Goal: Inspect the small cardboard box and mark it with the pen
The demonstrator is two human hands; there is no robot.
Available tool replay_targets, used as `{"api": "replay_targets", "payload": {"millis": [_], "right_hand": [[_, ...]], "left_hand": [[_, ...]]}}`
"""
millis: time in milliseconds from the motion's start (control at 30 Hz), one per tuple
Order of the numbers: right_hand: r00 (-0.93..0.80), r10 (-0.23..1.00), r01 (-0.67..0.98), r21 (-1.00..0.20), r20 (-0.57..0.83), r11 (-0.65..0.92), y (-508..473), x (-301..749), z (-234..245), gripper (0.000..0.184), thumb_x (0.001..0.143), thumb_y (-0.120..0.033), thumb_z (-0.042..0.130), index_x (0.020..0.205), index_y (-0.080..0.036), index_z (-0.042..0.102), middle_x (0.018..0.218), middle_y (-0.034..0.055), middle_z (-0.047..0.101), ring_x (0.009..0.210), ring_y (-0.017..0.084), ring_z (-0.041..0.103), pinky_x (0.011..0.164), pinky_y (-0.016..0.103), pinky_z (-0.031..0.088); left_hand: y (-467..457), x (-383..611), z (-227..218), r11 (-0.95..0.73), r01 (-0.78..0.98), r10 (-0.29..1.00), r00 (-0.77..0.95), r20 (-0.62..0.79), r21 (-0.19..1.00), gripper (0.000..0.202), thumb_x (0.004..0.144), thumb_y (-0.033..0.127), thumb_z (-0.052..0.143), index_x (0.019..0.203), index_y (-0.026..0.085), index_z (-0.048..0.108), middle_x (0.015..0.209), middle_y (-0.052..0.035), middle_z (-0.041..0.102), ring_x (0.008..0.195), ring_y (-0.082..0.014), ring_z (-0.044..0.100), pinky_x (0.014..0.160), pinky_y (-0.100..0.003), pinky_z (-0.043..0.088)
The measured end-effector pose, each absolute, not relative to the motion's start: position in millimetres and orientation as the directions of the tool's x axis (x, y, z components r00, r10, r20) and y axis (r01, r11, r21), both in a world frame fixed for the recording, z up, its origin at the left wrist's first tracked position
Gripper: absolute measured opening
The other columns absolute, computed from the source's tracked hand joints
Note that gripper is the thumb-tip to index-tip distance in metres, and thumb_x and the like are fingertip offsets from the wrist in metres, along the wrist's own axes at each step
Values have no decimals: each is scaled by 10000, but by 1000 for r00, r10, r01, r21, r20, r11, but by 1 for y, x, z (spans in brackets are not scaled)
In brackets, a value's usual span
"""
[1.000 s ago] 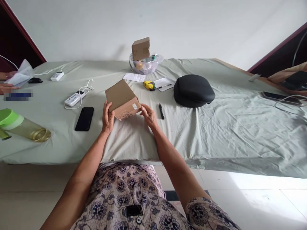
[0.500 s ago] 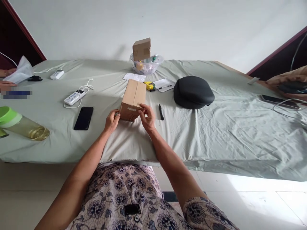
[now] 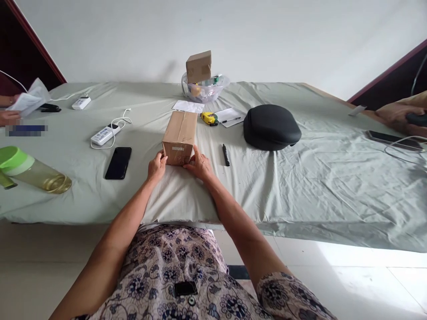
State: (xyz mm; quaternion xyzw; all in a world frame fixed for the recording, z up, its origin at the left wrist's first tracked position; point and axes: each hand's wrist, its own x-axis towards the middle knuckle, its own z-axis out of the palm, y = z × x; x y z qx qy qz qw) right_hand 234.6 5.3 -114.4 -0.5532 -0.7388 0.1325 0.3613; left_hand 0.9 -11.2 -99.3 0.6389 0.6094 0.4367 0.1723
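Note:
A brown cardboard box [image 3: 182, 126] rests on the cloth in front of me, its printed end facing my body. My left hand [image 3: 156, 166] grips its near left corner, fingers along the side. At the lower right corner, my right hand [image 3: 200, 164] holds the box with thumb in front and fingers on the side. To the right of that hand lies a black marker [image 3: 226, 155]. A black phone [image 3: 118, 163] lies left of my left hand. Just beyond the box are a yellow tape measure [image 3: 209, 118] and a white sheet of paper [image 3: 188, 106].
A clear basin [image 3: 213, 92] at the back carries another box [image 3: 199, 66]. A black case [image 3: 271, 127] stands to the right. Leftward are a power strip [image 3: 104, 134] and a green-lidded bottle [image 3: 36, 171]. Other people's hands show at both edges.
The box has turned so its printed end faces me more squarely. My right hand has slid down from its top edge to the lower right corner.

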Motion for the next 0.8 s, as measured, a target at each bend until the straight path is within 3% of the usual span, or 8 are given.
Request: {"api": "replay_targets", "payload": {"millis": [133,233,300,433,533,600,667,800], "right_hand": [[-155,879,696,-581,452,422,1,231,-109,1021,765,-574,880,1594,-169,442,1107,121,732,1068,329,688,952,509,566],[-128,814,589,-617,567,522,-1,232,-103,1007,806,-760,763,1583,-200,452,1293,180,673,1184,334,654,1057,539,532],[-50,782,535,-645,621,546,-1,236,-99,1048,823,-837,674,1626,-234,373,1465,211,574,1278,346,615,1075,555,524],[107,746,461,-697,658,549,2,249,-93,1122,837,-884,590,1690,-271,193,1659,227,368,1456,391,495,1098,593,502],[187,730,448,-718,658,532,6,262,-91,1105,834,-865,612,1690,-301,199,1715,186,289,1563,408,357,1189,646,404],[236,737,416,-751,633,512,9,271,-89,1084,814,-854,647,1671,-314,261,1712,159,303,1581,404,326,1226,646,357],[279,756,330,-799,592,503,14,278,-88,1049,802,-853,658,1635,-304,335,1642,156,415,1520,382,424,1201,608,404],[321,792,102,-851,519,515,19,283,-85,792,834,-832,629,1365,-246,575,1170,91,695,1108,257,673,972,435,556]], "left_hand": [[-13,-5,-96,-217,542,919,-168,357,812,431,1009,580,492,1010,219,727,848,-91,758,818,-280,712,790,-371,560],[-14,-10,-93,-273,429,903,-194,383,861,588,998,696,424,1108,206,731,973,-98,785,907,-278,727,845,-392,590],[-15,-11,-92,-288,392,907,-180,380,874,641,984,722,423,1192,200,730,1026,-97,793,919,-275,735,838,-397,605],[-20,-8,-86,-316,380,918,-108,382,869,541,987,611,476,1220,208,752,1019,-80,814,911,-285,753,859,-419,616],[-25,-6,-79,-331,384,927,-37,372,862,480,979,523,496,1225,210,765,1100,-78,824,1062,-312,755,955,-437,598],[-27,-7,-75,-330,373,936,10,351,867,484,973,495,490,1240,199,764,1185,-83,816,1151,-320,739,1013,-439,577],[-27,-9,-73,-325,348,942,40,332,879,478,961,482,500,1228,189,768,1223,-86,808,1190,-323,728,1055,-445,558],[-21,-13,-75,-345,275,935,17,355,897,484,943,528,531,1189,183,765,1263,-102,792,1241,-325,703,1110,-467,527]]}}
